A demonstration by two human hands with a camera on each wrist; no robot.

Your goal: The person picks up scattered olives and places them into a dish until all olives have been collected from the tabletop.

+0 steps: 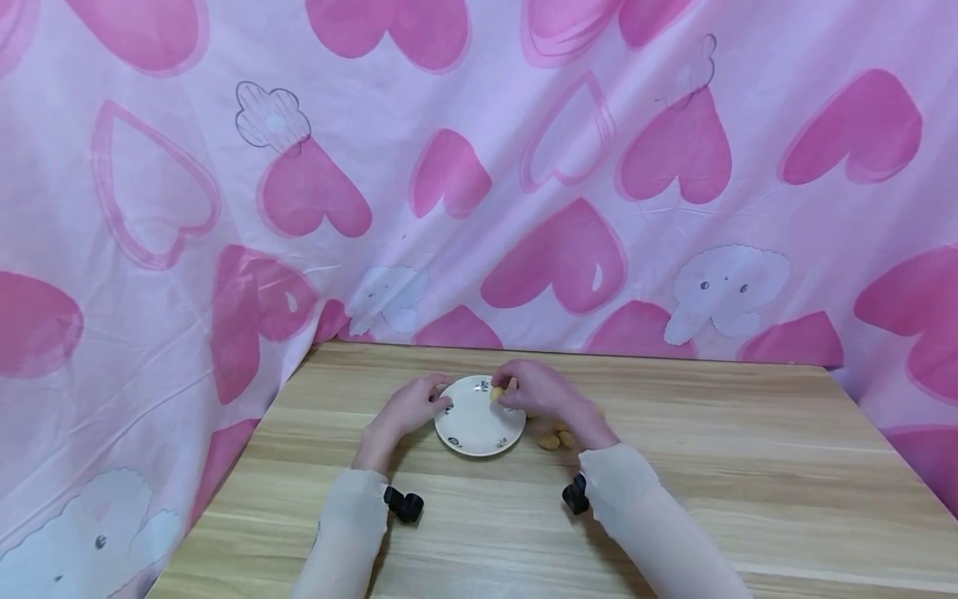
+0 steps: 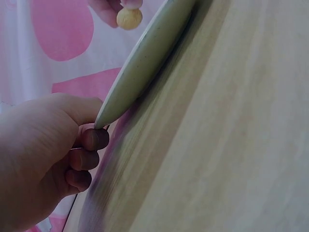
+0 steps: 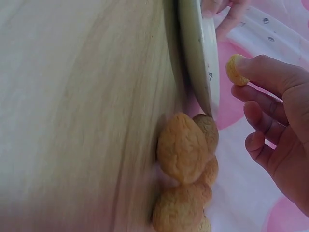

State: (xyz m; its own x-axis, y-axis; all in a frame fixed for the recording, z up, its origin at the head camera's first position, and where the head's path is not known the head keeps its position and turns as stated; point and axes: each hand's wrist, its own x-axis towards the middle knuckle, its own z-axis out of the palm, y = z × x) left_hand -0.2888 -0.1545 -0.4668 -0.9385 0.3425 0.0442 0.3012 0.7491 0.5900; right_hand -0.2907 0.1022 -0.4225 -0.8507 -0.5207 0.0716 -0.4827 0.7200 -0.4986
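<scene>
A white plate with small dark prints round its edge stands on the table. At its left rim, my left hand pinches the edge, thumb on top and fingers curled below, as the left wrist view shows. Over the plate's upper right side, my right hand pinches a tan walnut between thumb and forefinger, held above the rim. Beside the plate's right edge lies a cluster of several wrinkled walnuts, partly hidden under the right wrist in the head view.
The wooden table stretches out on both sides of the arms. A pink curtain with hearts hangs along its back edge and left side. Small black cameras are strapped at both wrists.
</scene>
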